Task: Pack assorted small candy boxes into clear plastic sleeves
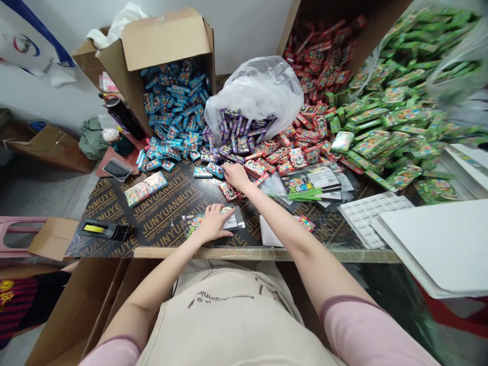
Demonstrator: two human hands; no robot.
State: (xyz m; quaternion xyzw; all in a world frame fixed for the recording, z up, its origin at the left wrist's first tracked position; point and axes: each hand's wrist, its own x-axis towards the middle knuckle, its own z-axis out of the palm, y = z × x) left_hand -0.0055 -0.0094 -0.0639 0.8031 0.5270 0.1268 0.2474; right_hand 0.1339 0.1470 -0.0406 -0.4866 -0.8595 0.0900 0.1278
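Observation:
My left hand rests on a clear plastic sleeve holding a printed card, pressing it against the black plywood tabletop. My right hand reaches forward, its bunched fingertips at the front of a heap of small blue, purple and red candy packets. A small red packet lies just below that hand. Whether the fingers grip anything is hidden. A stack of printed cards with green strips lies to the right of my right hand.
Large loose piles of blue, red and green packets fill the far side, with an open cardboard box and a white plastic bag behind. White boards lie at the right. A tape dispenser sits at the left.

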